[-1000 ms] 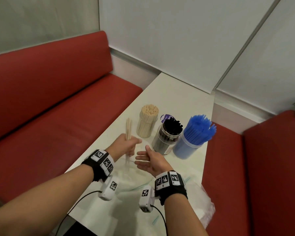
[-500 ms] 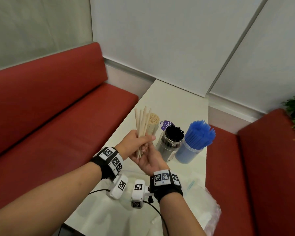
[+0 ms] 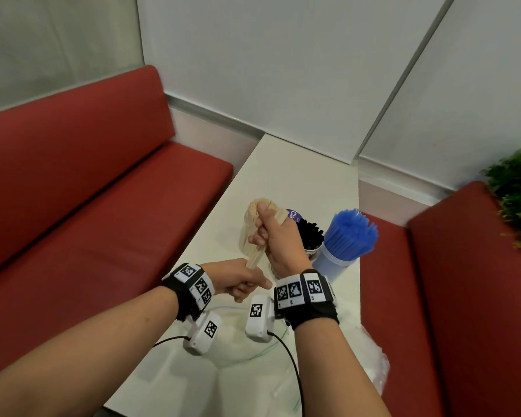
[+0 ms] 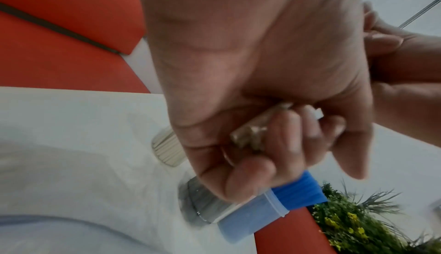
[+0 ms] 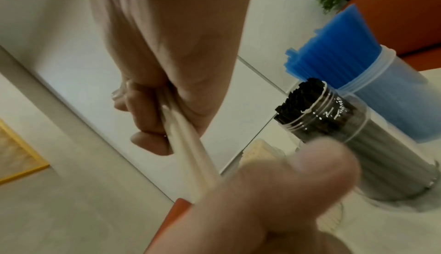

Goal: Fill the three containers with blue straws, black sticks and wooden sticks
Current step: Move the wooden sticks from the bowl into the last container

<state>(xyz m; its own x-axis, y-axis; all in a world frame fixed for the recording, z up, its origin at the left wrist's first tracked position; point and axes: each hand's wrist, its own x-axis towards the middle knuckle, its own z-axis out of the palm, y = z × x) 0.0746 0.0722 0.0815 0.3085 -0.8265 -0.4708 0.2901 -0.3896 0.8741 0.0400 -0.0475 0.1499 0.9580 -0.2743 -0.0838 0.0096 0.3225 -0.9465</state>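
Three containers stand in a row on the white table (image 3: 298,176): a clear one full of wooden sticks (image 3: 247,236), a jar of black sticks (image 3: 312,236) and a tub of blue straws (image 3: 349,236). A loose bundle of wooden sticks (image 3: 254,260) leans just in front of the wooden-stick container. My right hand (image 3: 260,233) grips the bundle's upper part, fingers curled round it (image 5: 152,126). My left hand (image 3: 244,291) holds its lower end, whose tips show between the curled fingers (image 4: 250,137). The bundle's top is hidden behind my right hand.
Red benches run along the left (image 3: 88,221) and right (image 3: 463,296) of the narrow table. A clear plastic bag (image 3: 373,365) lies at the table's near right edge. A green plant (image 3: 518,200) sits behind the right bench. Walls close off the far end.
My right hand has come up from under the bundle and gripped it higher. The left hand has dropped to the lower end. The bundle now leans towards the wooden-stick container.
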